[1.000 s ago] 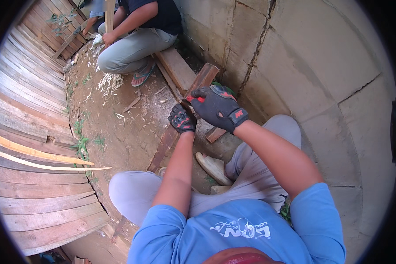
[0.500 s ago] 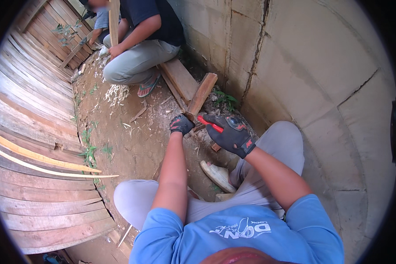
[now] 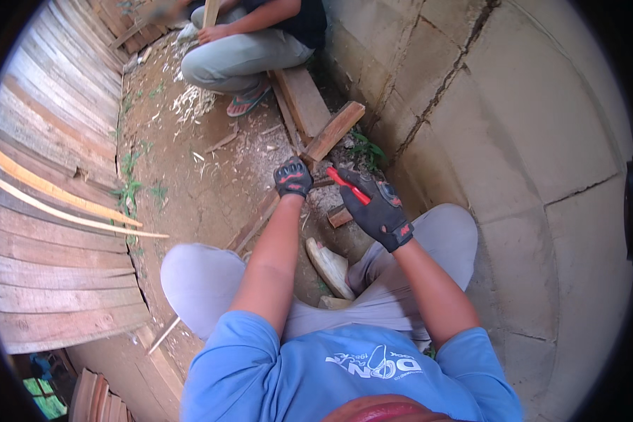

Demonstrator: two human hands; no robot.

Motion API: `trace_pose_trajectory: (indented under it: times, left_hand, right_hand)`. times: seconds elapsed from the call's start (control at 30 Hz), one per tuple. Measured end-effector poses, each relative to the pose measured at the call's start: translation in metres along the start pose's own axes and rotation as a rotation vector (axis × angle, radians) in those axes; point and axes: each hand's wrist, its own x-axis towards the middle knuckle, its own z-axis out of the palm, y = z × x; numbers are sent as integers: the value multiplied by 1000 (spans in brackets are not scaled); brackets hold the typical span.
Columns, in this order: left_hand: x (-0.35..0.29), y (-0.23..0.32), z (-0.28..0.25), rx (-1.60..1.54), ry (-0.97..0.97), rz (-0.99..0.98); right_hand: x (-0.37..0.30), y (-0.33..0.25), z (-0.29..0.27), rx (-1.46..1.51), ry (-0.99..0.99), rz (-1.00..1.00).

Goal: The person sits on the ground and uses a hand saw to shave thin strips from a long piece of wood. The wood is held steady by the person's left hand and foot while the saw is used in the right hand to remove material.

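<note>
My left hand (image 3: 293,177), in a black glove with red marks, is closed in a fist beside the lower end of a short wooden block (image 3: 336,131). What its fingers hold, if anything, is hidden. To its right, my gloved right hand (image 3: 378,211) is wrapped round a bright red handle (image 3: 348,186) that points up and left towards the block. The rest of that red-handled tool cannot be made out. The block leans on a thicker plank (image 3: 304,102) lying on the ground.
Another person (image 3: 250,60) squats ahead, holding an upright wooden strip (image 3: 210,13). A cracked concrete wall (image 3: 513,141) rises on the right; a plank fence (image 3: 56,260) stands left. Two pale strips (image 3: 63,193) jut from it. Wood shavings (image 3: 193,102) and a small offcut (image 3: 340,216) lie on the dirt.
The whole view has shifted. My right hand and the red handle have drawn slightly away from my left hand and the block's lower end. Both hands stay closed.
</note>
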Motion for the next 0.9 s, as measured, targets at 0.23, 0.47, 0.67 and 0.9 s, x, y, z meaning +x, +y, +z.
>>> trace_pose_trajectory:
  times: [0.23, 0.47, 0.67, 0.9]
  left_hand:
    - [51, -36, -44, -112, -379, 73]
    - [79, -62, -53, -180, -540, 51]
    - [59, -51, -46, -134, -226, -155]
    - [65, -52, -77, -148, -390, -137]
  right_hand:
    - [9, 14, -5, 119, 33, 110]
    - [44, -11, 10, 87, -65, 94]
    - [83, -21, 38, 5, -21, -63]
    - [145, -36, 25, -219, -59, -147]
